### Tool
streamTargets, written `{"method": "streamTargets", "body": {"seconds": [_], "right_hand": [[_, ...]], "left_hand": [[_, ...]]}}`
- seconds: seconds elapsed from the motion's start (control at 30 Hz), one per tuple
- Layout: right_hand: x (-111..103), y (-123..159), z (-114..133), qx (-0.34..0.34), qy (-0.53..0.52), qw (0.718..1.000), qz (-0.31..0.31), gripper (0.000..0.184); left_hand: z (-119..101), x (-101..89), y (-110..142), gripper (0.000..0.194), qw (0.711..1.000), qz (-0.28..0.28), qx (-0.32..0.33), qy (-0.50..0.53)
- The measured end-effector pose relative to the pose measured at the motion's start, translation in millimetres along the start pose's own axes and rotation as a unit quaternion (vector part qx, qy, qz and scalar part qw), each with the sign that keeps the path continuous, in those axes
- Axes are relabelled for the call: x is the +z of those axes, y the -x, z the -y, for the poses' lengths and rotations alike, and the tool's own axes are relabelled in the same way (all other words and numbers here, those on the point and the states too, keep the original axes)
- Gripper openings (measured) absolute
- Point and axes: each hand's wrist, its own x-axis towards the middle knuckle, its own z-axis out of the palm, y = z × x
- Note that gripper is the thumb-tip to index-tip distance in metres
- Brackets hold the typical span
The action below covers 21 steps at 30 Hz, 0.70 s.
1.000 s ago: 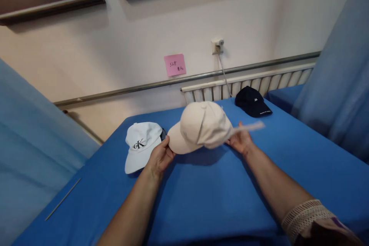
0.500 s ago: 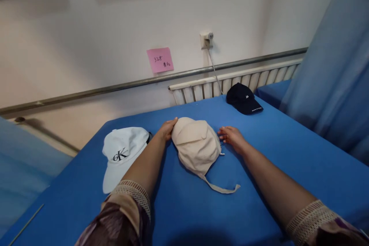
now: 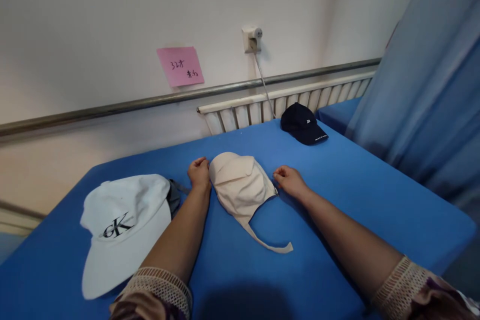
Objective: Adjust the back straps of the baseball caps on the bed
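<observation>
A beige cap lies on the blue bed surface between my hands, its long strap trailing toward me and a small buckle at its right edge. My left hand rests beside the cap's left edge with fingers curled and nothing visible in them. Just off the cap's right edge, my right hand has its fingertips drawn together, with nothing seen between them. To the left of my left forearm sits a white cap with black letters, its back strap partly behind it.
A dark cap sits at the far edge of the blue bed. Behind are a radiator, a metal rail, a plugged-in socket and a pink note. A blue curtain hangs at right.
My left hand has come off the beige cap's edge and curled. My right fingers have drawn together. The view has shifted right and closer, so the white cap looks larger.
</observation>
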Motion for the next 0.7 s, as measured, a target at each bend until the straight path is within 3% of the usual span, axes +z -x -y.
{"method": "streamTargets", "body": {"seconds": [0.2,0.33,0.4,0.47,0.53,0.6,0.67,0.7], "right_hand": [[-9,5,6,0.005,0.019,0.998,0.066,0.007],[-17,16,15,0.0,0.009,0.992,0.129,0.015],[-21,21,19,-0.007,0.006,0.988,0.156,0.018],[-25,25,20,-0.026,0.009,0.984,0.175,0.019],[-27,28,19,-0.052,0.013,0.981,0.187,0.017],[-27,31,17,-0.074,0.007,0.977,0.198,0.016],[-25,33,15,-0.091,0.0,0.974,0.208,0.017],[-23,33,13,-0.098,0.0,0.973,0.208,0.018]], "left_hand": [[-2,-26.6,50,0.028,0.998,-0.049,0.034,-0.017],[-15,-48.1,107,0.029,0.996,-0.024,0.075,-0.028],[-23,-59.0,143,0.025,0.992,0.036,0.115,-0.027],[-31,-69.3,181,0.015,0.972,0.149,0.176,-0.046],[-39,-77.9,213,0.014,0.92,0.307,0.224,-0.098],[-46,-83.0,235,0.025,0.835,0.457,0.266,-0.151],[-49,-84.3,241,0.035,0.769,0.534,0.299,-0.183],[-49,-83.8,239,0.036,0.757,0.543,0.307,-0.193]]}}
